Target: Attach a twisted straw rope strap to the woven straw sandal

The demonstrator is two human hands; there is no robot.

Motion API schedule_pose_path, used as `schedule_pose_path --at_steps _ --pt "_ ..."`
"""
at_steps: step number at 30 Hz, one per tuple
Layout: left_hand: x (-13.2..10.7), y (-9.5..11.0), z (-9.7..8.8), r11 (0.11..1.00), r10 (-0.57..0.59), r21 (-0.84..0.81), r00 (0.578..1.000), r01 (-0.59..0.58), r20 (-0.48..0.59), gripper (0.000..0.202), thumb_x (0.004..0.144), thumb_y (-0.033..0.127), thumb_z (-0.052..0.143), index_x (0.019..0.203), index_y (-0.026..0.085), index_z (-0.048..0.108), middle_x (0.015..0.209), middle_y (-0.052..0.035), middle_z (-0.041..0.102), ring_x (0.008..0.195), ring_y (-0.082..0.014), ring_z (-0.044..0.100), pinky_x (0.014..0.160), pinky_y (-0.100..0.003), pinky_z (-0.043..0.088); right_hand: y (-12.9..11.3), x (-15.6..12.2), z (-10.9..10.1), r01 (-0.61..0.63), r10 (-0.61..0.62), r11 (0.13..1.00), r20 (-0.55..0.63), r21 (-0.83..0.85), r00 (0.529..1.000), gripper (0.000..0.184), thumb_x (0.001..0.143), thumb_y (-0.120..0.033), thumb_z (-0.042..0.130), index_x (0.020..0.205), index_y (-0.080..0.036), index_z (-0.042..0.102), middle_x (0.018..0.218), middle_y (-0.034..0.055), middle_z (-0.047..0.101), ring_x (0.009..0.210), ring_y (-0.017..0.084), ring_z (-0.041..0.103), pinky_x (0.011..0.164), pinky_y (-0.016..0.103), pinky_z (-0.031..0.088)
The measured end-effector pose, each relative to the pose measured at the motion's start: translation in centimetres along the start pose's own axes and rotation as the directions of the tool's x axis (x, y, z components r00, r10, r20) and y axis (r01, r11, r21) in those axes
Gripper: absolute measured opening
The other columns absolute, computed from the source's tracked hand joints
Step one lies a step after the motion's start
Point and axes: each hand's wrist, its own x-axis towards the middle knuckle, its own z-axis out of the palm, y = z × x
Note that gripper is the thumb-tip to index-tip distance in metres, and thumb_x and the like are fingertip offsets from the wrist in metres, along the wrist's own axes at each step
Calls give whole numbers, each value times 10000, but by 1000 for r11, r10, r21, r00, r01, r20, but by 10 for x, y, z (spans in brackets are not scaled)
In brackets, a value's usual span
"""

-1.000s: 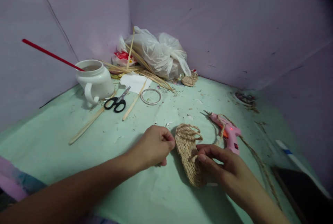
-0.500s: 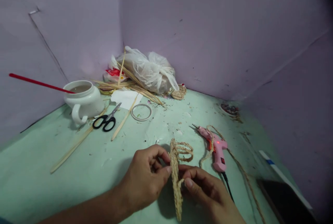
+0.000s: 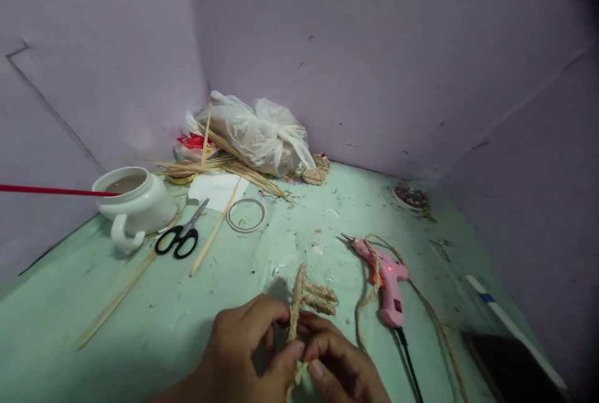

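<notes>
A flat piece of braided straw-coloured cord (image 3: 296, 303) stands on edge between my hands, with braided loops sticking out from its right side. My left hand (image 3: 248, 347) grips its left face, thumb and fingers closed on it. My right hand (image 3: 344, 356) is closed on the other side, pinching a short loose end of the braid between thumb and forefinger. To the right, a pink hot glue gun (image 3: 384, 275) lies on its side with a red light lit. A length of braided cord (image 3: 433, 312) runs over it toward the lower right.
At left are a white mug (image 3: 140, 203) with a red stick (image 3: 56, 189), black-handled scissors (image 3: 180, 237) and straw strips (image 3: 116, 297). A tape ring (image 3: 246, 215) lies mid-table. Farther back sit a plastic bag (image 3: 259, 135) and a small dish (image 3: 412, 197). A dark flat object (image 3: 508, 365) is lower right.
The braided piece and both hands have come lower and slightly left, and the piece has turned more edge-on. My view has shifted a little.
</notes>
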Motion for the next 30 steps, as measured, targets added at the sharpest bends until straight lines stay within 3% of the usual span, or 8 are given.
schedule_pose_path --at_steps 3,6,14,18,22,25,28,30 --pt "-5 3 0 971 229 91 972 -223 -53 53 678 176 575 704 222 581 612 19 606 531 -129 545 566 -242 410 -3 2 -1 -21 22 1000 83 -5 996 287 672 -489 654 654 -203 670 1060 132 634 1012 281 565 843 395 406" --pt "-8 1 2 939 319 156 945 -306 -67 41 742 208 540 726 215 577 631 0 617 544 -141 565 593 -255 429 -6 1 -2 -34 33 999 92 5 995 280 689 -467 649 662 -189 653 1033 123 637 923 252 586 787 366 428" --pt "-14 2 2 915 380 173 922 -365 -66 73 779 198 491 753 216 558 640 -18 621 584 -162 587 611 -279 440 -3 -4 2 -38 39 997 -13 72 999 288 651 -462 681 647 -179 626 682 43 600 673 180 557 673 303 426" --pt "-16 4 3 923 366 150 929 -355 -54 104 791 190 462 756 215 556 651 -24 627 594 -163 590 626 -286 443 -3 -5 1 -28 29 997 -15 78 999 298 648 -465 679 645 -173 621 648 33 583 630 164 529 615 277 406" --pt "-19 2 6 946 315 113 946 -305 -80 105 780 184 473 749 213 569 656 -19 630 574 -152 571 627 -288 431 -3 -6 2 -46 49 996 -33 71 998 309 637 -473 687 638 -171 621 642 39 605 585 159 530 579 279 413" --pt "-15 0 3 980 201 17 977 -200 -72 88 762 215 502 754 211 590 649 -9 627 557 -142 556 616 -282 423 -4 -5 3 -4 7 998 -54 55 999 294 637 -463 688 629 -173 638 829 93 666 771 222 600 729 333 439" --pt "-3 -2 -5 967 -49 -248 997 60 53 116 747 289 522 767 194 585 611 -5 606 571 -146 560 578 -260 430 -10 -5 0 15 -14 1000 -81 7 997 260 658 -435 678 633 -178 649 888 99 670 899 245 597 765 311 445" --pt "9 -4 -8 858 -201 -441 962 263 183 174 722 338 543 754 167 561 625 -14 602 601 -145 566 577 -248 437 -17 -5 -4 20 -32 996 -134 -92 990 242 685 -419 658 656 -178 656 815 80 670 804 218 609 653 263 466"
